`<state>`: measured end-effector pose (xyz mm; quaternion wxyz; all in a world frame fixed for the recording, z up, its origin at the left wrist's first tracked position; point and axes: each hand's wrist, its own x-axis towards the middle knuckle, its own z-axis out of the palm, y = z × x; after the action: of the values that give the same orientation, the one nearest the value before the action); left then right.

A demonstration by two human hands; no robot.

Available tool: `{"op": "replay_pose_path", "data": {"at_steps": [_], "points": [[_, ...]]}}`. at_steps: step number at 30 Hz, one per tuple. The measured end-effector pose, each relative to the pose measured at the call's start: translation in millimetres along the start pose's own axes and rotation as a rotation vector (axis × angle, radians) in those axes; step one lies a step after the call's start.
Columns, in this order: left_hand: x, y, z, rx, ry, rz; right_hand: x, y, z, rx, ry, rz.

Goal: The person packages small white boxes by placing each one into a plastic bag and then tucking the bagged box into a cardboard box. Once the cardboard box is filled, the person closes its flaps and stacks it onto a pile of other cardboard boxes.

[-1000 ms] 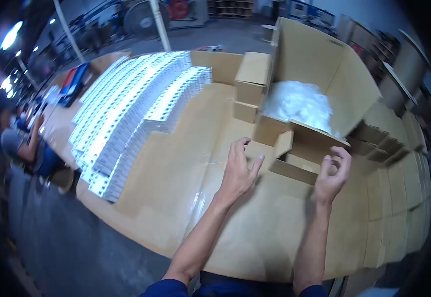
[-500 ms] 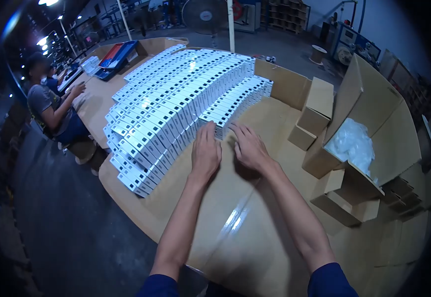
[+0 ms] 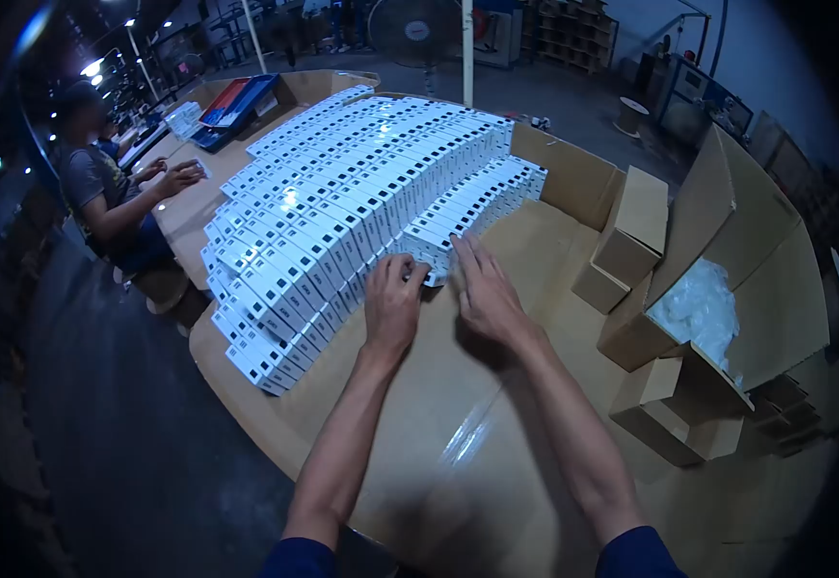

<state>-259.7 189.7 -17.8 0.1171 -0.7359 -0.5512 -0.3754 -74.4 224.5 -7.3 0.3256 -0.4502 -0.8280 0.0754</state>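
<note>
Small white boxes (image 3: 342, 193) with dark square marks stand packed in long stepped rows on the brown cardboard-covered table (image 3: 525, 424). A shorter, lower row of the same boxes (image 3: 467, 207) runs along their right side. At its near end, my left hand (image 3: 392, 306) has its fingers curled against the lower part of the boxes; whatever lies between the fingertips is hidden. My right hand (image 3: 492, 297) is flat, fingers stretched forward along the right side of that row's near end, touching the boxes.
Cardboard boxes stand on the right, including a narrow carton (image 3: 631, 226), an open carton with clear plastic bags (image 3: 699, 303) and a small open box (image 3: 675, 405). A co-worker (image 3: 116, 193) sits at the far left beside a blue-red tray (image 3: 236, 111).
My left hand's fingers have curled and moved down from the top edge of the near boxes. My right hand's fingers have straightened against the row. The view has shifted slightly.
</note>
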Motion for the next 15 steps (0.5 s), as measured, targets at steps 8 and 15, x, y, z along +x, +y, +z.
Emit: {"op": "replay_pose_path", "data": {"at_steps": [8, 15], "points": [[-13.8, 98.2, -60.3, -0.327, 0.143, 0.250, -79.5, -45.0, -121.6, 1.374, -0.129, 0.526], [23.1, 228.3, -94.9, -0.693, -0.124, 0.557, -177.3, -31.5, -232.3, 1.575, 0.213, 0.520]]}}
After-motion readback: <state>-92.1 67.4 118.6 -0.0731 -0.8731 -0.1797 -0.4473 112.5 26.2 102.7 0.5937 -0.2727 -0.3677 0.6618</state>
